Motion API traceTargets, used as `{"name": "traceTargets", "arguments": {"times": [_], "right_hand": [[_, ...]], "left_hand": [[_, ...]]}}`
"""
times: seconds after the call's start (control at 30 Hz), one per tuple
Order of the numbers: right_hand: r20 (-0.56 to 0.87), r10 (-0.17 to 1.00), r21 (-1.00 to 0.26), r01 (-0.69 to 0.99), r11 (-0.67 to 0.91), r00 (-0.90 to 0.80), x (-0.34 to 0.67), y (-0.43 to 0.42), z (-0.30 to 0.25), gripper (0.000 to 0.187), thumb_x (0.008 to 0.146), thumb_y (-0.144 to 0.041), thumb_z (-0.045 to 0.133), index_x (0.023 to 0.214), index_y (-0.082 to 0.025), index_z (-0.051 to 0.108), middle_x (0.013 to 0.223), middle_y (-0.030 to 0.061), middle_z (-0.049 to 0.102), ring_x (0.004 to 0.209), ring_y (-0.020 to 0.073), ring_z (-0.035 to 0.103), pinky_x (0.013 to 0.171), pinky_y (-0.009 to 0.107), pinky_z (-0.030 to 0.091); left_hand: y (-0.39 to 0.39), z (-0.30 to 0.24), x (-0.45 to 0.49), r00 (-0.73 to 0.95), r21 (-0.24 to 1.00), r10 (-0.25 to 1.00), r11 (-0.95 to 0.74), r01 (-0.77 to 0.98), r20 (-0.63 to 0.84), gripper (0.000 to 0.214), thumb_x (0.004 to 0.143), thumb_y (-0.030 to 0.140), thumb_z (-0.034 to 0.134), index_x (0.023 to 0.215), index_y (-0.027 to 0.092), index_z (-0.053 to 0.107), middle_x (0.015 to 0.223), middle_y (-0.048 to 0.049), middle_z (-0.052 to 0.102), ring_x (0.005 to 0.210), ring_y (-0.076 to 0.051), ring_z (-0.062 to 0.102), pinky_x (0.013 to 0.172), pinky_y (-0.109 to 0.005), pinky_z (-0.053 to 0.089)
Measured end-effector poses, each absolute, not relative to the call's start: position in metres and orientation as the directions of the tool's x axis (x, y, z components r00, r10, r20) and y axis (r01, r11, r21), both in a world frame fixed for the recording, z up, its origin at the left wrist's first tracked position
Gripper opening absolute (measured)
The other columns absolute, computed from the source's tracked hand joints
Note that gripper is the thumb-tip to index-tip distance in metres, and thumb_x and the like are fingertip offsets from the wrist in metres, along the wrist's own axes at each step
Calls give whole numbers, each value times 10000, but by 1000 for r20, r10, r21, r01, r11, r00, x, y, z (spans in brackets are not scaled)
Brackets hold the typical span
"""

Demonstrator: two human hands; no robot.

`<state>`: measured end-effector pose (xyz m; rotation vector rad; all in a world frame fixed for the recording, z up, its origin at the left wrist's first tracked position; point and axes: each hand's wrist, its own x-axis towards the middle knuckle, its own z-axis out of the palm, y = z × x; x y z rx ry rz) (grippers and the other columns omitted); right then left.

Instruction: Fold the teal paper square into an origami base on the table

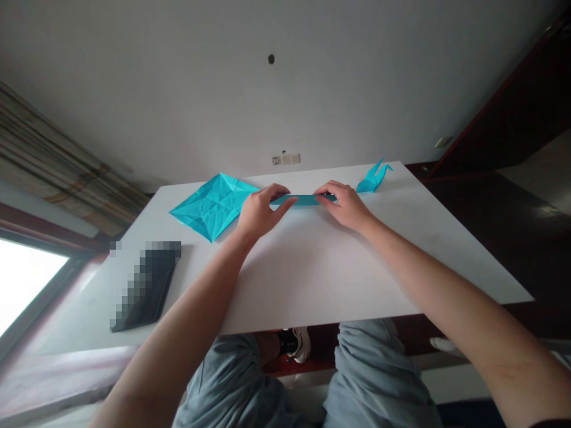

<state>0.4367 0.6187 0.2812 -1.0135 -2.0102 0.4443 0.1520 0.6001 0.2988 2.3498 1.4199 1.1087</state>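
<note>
White table (312, 279): both hands (260, 209) (347, 205) pinch plain turquoise strip (304, 200)

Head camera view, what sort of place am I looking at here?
Probably a room in a home, though I can't be certain. A curtain hangs at the left, power sockets are set in the plain wall, and a white table stands in front of it.

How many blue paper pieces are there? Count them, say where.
3: a creased sheet beside the left hand, a folded strip held in both hands, a crane beside the right hand. Hands may hide more.
</note>
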Motion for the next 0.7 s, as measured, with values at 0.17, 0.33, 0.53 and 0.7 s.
{"name": "traceTargets", "arguments": {"times": [0.17,0.33,0.53,0.7], "right_hand": [[408,904,-869,252,427,-123,437,628,279,471,938,-708,844,1093,-266,804,1117,76,856,1076,295,757,1031,484,614],[292,930,-915,217,339,-224,440,629,272,407,921,-619,865,1081,-254,784,1017,53,825,958,250,744,938,427,619],[263,878,-765,469,443,-401,441,619,266,480,971,-275,785,1448,-260,735,1043,25,766,802,193,668,824,361,564],[280,826,-642,544,540,-489,440,620,263,264,986,-233,751,1230,-234,852,1122,77,728,873,206,662,853,353,565]], "left_hand": [[614,303,131,-14,654,810,-463,598,587,393,976,445,925,1294,268,774,1175,-59,861,1095,-241,814,942,-358,682],[630,293,126,-114,851,894,-364,378,433,428,964,446,907,1320,268,750,1079,-40,801,897,-190,789,742,-295,656],[624,283,135,48,743,920,-344,574,388,329,889,436,917,1132,235,825,888,-11,790,786,-180,707,722,-307,612],[609,283,149,447,555,807,-590,587,385,365,1016,573,815,1193,259,878,1213,-93,880,1121,-288,818,1050,-452,656]]}}
